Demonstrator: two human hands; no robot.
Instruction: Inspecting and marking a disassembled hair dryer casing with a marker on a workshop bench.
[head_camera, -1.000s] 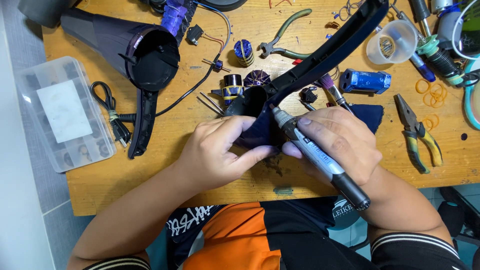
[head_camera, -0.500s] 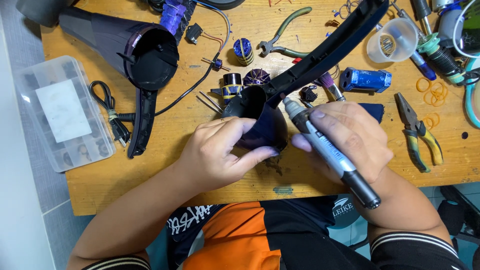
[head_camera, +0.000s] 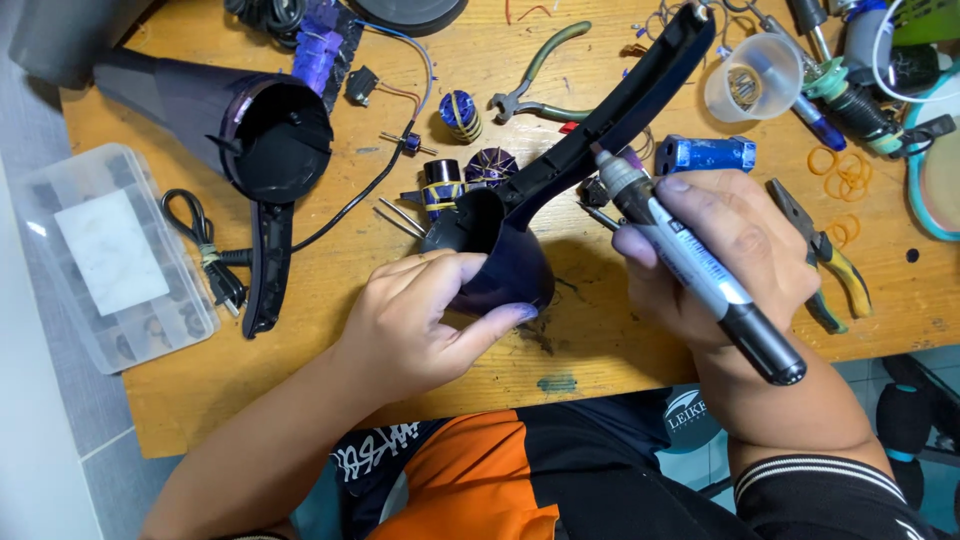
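Head view. Right hand (head_camera: 735, 255), lifted since a second ago, fingers grasping a pen-shaped rotary tool (head_camera: 700, 265), tip now at the handle of the dark hair-dryer shell (head_camera: 560, 170), frame centre. Left hand (head_camera: 420, 320) fingers clasp the shell's rounded end; work has shifted up the handle. Nearby on the table (head_camera: 300, 400): pliers (head_camera: 535, 85), blue motor (head_camera: 705, 153), second dryer housing (head_camera: 230, 120) upper left, crowding the shell.

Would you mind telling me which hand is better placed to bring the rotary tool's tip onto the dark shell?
Right hand: it likely is, since it holds the rotary tool, tip beside the shell. Left hand grips the shell.
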